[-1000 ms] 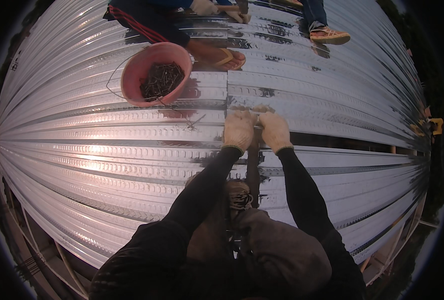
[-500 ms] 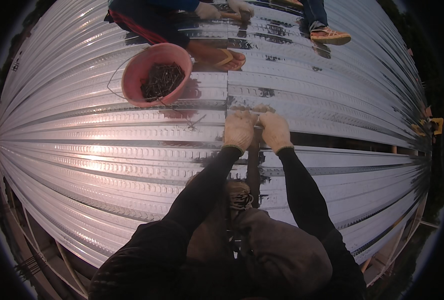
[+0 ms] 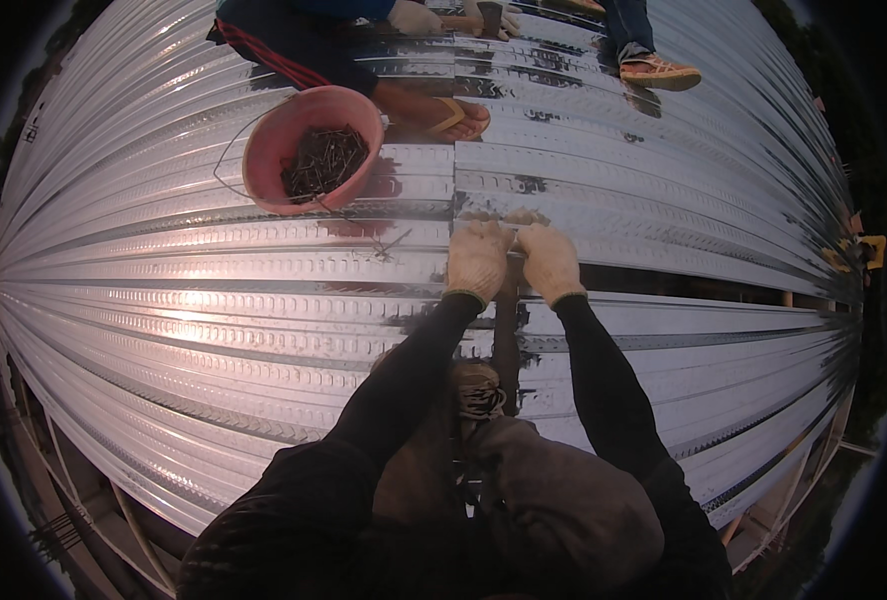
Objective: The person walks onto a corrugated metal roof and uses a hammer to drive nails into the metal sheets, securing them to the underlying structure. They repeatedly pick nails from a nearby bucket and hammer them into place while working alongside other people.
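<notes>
My left hand [image 3: 478,262] and my right hand [image 3: 551,262], both in cream knitted gloves, are side by side at the middle of the ribbed metal decking [image 3: 644,235]. Their fingers curl over the near edge of a decking sheet, close to where two sheets meet end to end. Both hands look closed on that edge, though the fingertips are partly hidden. Below them a dark narrow beam [image 3: 507,340] shows between the sheets. To the right of my right hand runs a long dark gap [image 3: 684,284].
A pink bucket [image 3: 262,160] holding several nails [image 3: 326,160] stands to the upper left. Beyond it a co-worker's sandalled foot [image 3: 459,120] and gloved hands with a hammer [image 3: 489,20] show. Another person's shoe [image 3: 661,72] is farther right. My shoe [image 3: 481,392] is near the beam.
My hands and the sheet have not visibly moved. At the top, the co-worker's hammer has shifted slightly upward, and the gloved hand beside it has moved a little to the right.
</notes>
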A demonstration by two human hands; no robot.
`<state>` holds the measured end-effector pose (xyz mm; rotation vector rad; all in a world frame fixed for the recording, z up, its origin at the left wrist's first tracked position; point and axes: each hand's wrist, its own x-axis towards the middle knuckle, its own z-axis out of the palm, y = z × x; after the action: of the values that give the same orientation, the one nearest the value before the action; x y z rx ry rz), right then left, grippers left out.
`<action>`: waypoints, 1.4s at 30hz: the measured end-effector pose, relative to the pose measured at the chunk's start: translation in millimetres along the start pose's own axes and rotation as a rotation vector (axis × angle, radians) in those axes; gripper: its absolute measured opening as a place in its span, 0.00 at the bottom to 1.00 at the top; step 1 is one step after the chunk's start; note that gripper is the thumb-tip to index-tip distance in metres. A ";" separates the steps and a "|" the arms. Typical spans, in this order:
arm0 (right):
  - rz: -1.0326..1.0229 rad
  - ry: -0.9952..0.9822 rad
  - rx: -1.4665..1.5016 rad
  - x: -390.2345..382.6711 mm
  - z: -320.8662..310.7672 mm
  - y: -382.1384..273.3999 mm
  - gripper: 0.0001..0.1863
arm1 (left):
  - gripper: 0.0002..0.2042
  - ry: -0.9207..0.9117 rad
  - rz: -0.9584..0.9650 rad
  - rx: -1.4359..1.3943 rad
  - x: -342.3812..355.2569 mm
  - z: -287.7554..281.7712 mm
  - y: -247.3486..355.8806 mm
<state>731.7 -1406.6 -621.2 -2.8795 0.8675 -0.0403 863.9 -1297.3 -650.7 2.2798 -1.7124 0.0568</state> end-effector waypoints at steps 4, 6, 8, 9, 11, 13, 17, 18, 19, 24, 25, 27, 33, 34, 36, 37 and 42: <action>0.000 0.004 -0.001 -0.5 0.5 -0.4 0.07 | 0.06 -0.009 -0.006 -0.025 -0.1 1.2 -0.8; 0.003 0.019 0.010 -1.0 0.8 -0.7 0.07 | 0.06 0.001 -0.005 -0.035 -0.8 1.9 -1.3; 0.005 0.022 0.014 -1.4 0.8 -0.8 0.07 | 0.06 -0.004 -0.004 -0.051 -1.1 2.6 -1.5; 0.005 0.020 0.013 -1.3 0.5 -0.7 0.07 | 0.06 0.022 -0.001 -0.042 -1.0 2.7 -1.2; 0.004 0.020 0.014 -1.4 -0.2 -0.9 0.07 | 0.06 -0.006 0.000 -0.017 -1.2 2.4 -0.6; 0.002 0.031 0.016 -1.8 -1.1 -0.8 0.07 | 0.06 0.029 0.000 -0.027 -1.1 1.8 0.1; 0.005 0.022 0.024 -1.4 -2.5 -0.7 0.07 | 0.06 0.027 -0.005 -0.035 -2.0 0.8 0.8; 0.004 0.029 0.028 -1.7 -2.8 -0.8 0.07 | 0.06 0.053 -0.004 -0.044 -2.3 0.7 0.6; 0.000 0.039 0.032 -1.8 -2.9 -1.0 0.07 | 0.06 0.063 -0.003 -0.052 -2.5 0.6 0.5; 0.001 0.031 0.007 -2.6 -4.1 -2.2 0.07 | 0.06 0.066 -0.007 -0.059 -1.9 0.9 0.7; 0.002 0.029 -0.007 -2.6 -4.3 -2.4 0.07 | 0.06 0.053 -0.007 -0.057 -1.7 1.0 1.0; 0.004 0.030 0.003 -2.9 -4.7 -2.7 0.07 | 0.06 0.052 -0.009 -0.070 -2.3 1.0 1.1; 0.005 0.047 0.015 -3.4 -4.1 -2.4 0.07 | 0.06 0.083 -0.014 -0.112 -0.9 0.3 0.2; 0.000 0.057 0.015 -3.8 -3.9 -2.2 0.07 | 0.07 0.059 -0.012 -0.111 -1.1 -0.3 0.5; 0.001 0.041 0.014 -3.3 -3.6 -1.5 0.07 | 0.07 0.032 -0.012 -0.098 -0.8 -1.7 0.9; -0.002 0.037 0.015 -2.8 -3.3 -1.2 0.07 | 0.07 0.029 -0.013 -0.088 -0.9 -2.4 1.2; 0.000 0.033 0.022 -2.4 -1.8 -1.5 0.07 | 0.06 0.023 -0.015 -0.073 -1.2 -2.6 2.0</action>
<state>730.4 -1404.3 -619.2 -2.8665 0.8670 -0.0972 862.1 -1296.0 -648.1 2.2306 -1.6585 0.0169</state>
